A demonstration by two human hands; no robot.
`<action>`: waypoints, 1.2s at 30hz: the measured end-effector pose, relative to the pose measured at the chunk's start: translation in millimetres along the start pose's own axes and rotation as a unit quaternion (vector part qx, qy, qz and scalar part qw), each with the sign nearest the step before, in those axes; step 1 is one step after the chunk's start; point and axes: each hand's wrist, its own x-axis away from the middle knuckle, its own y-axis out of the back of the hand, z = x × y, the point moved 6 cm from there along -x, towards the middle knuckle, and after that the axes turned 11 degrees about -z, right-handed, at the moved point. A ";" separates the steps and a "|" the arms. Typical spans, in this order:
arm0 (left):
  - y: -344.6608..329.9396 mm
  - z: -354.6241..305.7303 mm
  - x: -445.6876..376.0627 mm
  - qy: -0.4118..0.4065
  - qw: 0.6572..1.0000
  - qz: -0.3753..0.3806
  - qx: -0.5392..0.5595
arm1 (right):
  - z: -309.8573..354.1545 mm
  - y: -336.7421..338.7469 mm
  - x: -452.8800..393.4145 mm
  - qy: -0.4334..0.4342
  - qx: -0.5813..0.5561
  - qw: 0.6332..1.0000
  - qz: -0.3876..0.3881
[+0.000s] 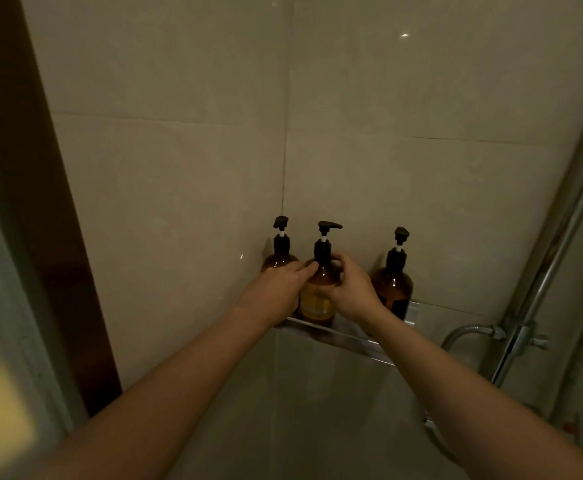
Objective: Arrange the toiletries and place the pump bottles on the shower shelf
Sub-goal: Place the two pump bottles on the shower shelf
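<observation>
Both your left hand [276, 292] and right hand [350, 289] grip the middle bottle [318, 296], upright on the shelf [356, 339] in the corner. Keep it vertical, turn the pump forward, space evenly between neighbours.

No legible text, brand, number or sign is present. The middle pump bottle [318, 299] carries a yellowish label, and the right pump bottle [392, 289] carries a dark label low on its body; lettering on both is too dim and blurred to read.
</observation>
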 end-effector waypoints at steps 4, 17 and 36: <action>2.3 -1.0 -1.1 -0.015 1.000 -0.018 -0.001 | 1.8 0.1 0.6 -0.001 0.006 1.000 0.017; 48.1 -27.3 -56.7 -0.016 0.987 -0.153 -0.055 | 14.1 1.8 11.4 0.027 0.059 0.998 -0.017; 44.9 -80.3 -64.5 -0.105 0.981 -0.159 -0.035 | 51.0 68.2 28.7 0.158 0.132 0.967 -0.153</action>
